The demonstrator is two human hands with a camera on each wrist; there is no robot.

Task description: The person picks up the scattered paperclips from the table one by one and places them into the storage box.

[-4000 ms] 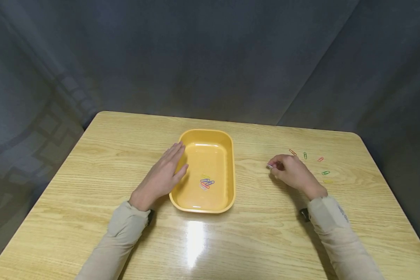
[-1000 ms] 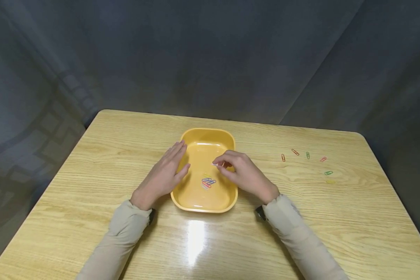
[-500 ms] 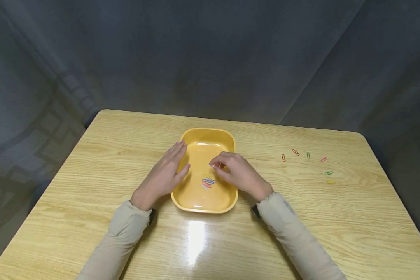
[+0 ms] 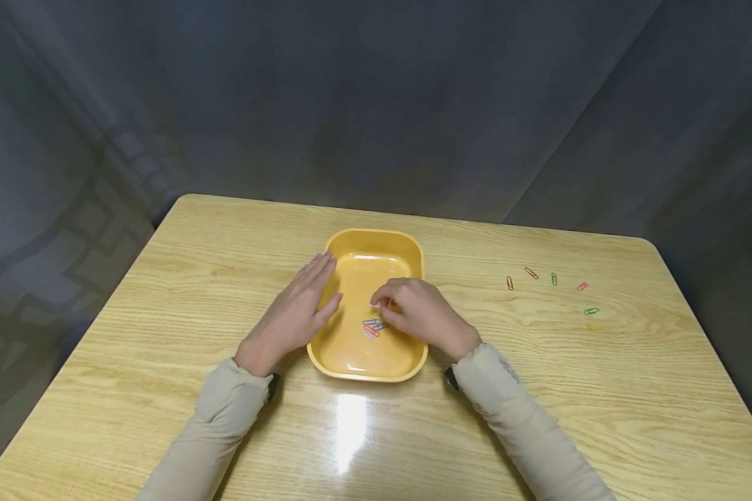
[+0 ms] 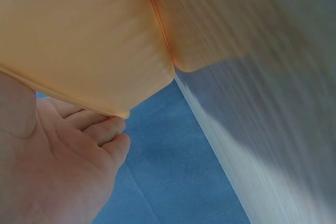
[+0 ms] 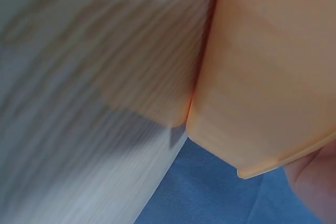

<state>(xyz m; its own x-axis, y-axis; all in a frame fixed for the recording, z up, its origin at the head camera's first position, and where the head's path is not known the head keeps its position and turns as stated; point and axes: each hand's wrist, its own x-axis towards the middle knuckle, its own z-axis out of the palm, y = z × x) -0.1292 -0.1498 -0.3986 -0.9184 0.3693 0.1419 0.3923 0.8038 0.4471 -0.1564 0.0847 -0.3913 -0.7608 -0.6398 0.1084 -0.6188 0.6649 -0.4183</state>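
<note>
A yellow rectangular tray [image 4: 366, 378] sits mid-table. My left hand [image 4: 294, 306] rests at its left rim with fingers straight; the left wrist view shows the palm and fingertips of that hand [image 5: 73, 150] along the tray wall [image 5: 89, 35]. Reaching over the right side, my right hand [image 4: 423, 313] pinches a small white paper clip [image 4: 374, 305] between thumb and forefinger, low inside the tray. Right beneath lie several paper clips [image 4: 372, 330], blue, pink, white and yellow. The right wrist view has the tray's outer wall [image 6: 262, 77] hiding most of the right hand [image 6: 317, 184].
On the table's right side lie loose paper clips: two red ones [image 4: 510, 283], a green one [image 4: 554, 279], a pink one [image 4: 583, 286], another green one [image 4: 592, 311] and a yellow one [image 4: 594, 327]. A dark curtain [image 4: 376, 104] hangs behind the wooden table [image 4: 194, 278].
My right hand has carried the white paper clip leftward from the table into the tray, then lower toward the clips there. The left hand stays at the tray's rim.
</note>
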